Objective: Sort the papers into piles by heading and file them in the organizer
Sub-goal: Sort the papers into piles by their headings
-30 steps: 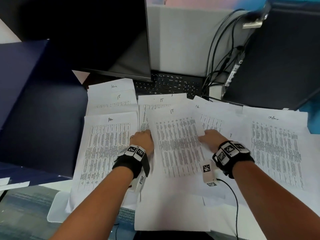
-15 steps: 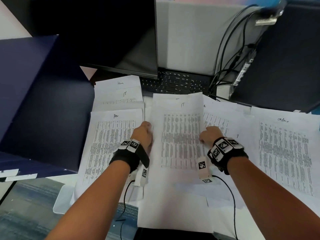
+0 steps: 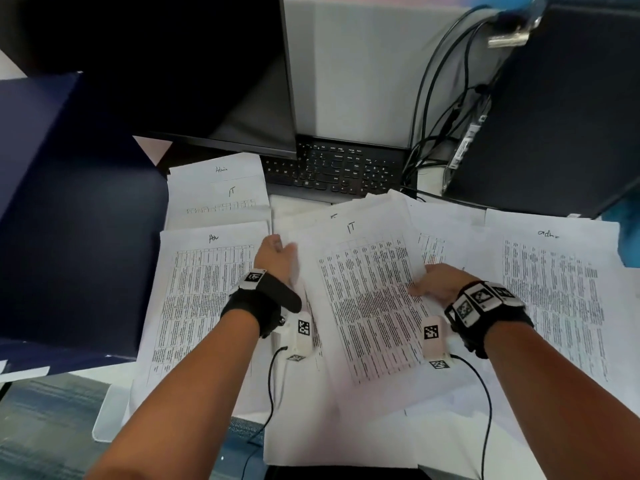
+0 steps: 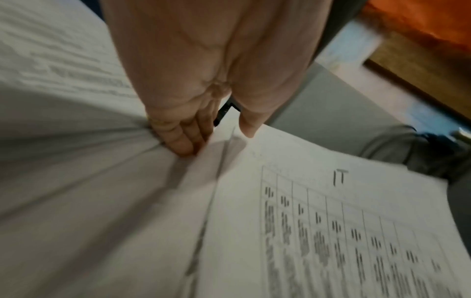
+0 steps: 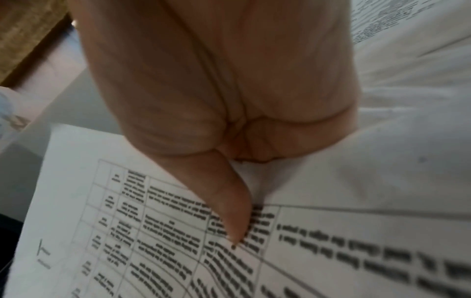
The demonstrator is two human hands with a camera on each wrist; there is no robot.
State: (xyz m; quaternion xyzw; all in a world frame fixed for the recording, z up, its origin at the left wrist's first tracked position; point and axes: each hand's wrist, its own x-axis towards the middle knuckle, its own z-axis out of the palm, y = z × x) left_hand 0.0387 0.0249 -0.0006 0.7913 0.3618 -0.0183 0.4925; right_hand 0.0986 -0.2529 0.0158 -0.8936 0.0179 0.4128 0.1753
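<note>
The left hand (image 3: 277, 259) holds the left edge of the IT papers (image 3: 367, 289). In the left wrist view its fingers (image 4: 183, 139) are tucked under the edge and the thumb sits just above the top sheet, so it is closed lightly on the paper. The right hand (image 3: 438, 284) holds the right edge of the same bunch. In the right wrist view its thumb (image 5: 234, 211) presses down on the print and the other fingers go under the sheets, out of sight.

The IT papers are in the middle of the desk (image 3: 104, 417), between the two hands, and look lifted a little at the sides. More than one sheet seems to be in the bunch, since extra edges peek out at the top.

I think these sheets are very light, thin and floppy. They will bend and sag if held by one corner, and the smooth sheets can slide apart. Holding both long sides, as now, seems the best way. A soft squeeze should do; a hard one would crease them.

To the left lies a sheet (image 3: 204, 306) with another heading, and above it a sheet marked IT (image 3: 221, 199). To the right lies a sheet marked admin (image 3: 554, 299). Behind them are a keyboard (image 3: 339, 171) and a dark monitor (image 3: 173, 71). I cannot tell which thing is the organizer.
</note>
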